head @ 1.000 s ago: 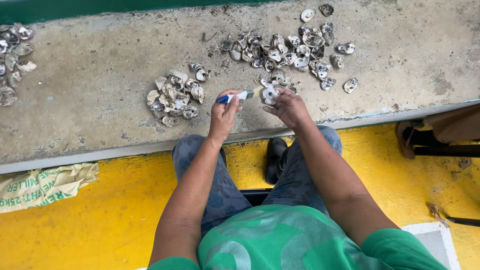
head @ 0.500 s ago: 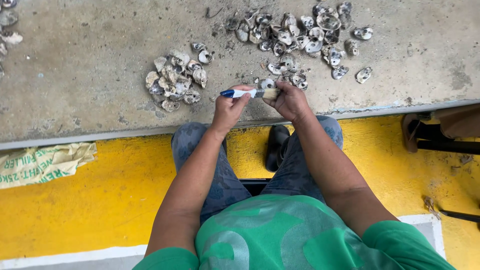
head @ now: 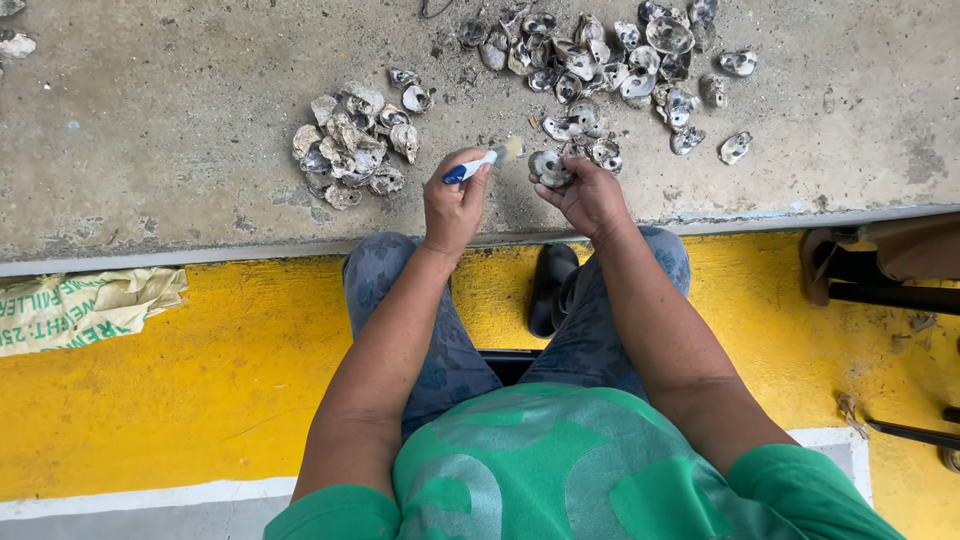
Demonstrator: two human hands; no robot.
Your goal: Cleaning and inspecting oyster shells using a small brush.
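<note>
Seated over the yellow floor (head: 200, 370), the left hand (head: 455, 205) pinches a blue-handled brush (head: 478, 164) while the right hand (head: 590, 195) cups an oyster shell (head: 548, 168), between a small pile (head: 350, 145) and a larger scatter (head: 620, 70) (which is finished, I cannot tell) on the concrete slab (head: 160, 120).

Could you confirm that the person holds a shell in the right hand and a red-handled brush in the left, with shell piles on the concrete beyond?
Not quite: the brush in the left hand has a blue handle, not red, as the head view shows. The right hand does hold a shell, with shell piles on the concrete.
</note>
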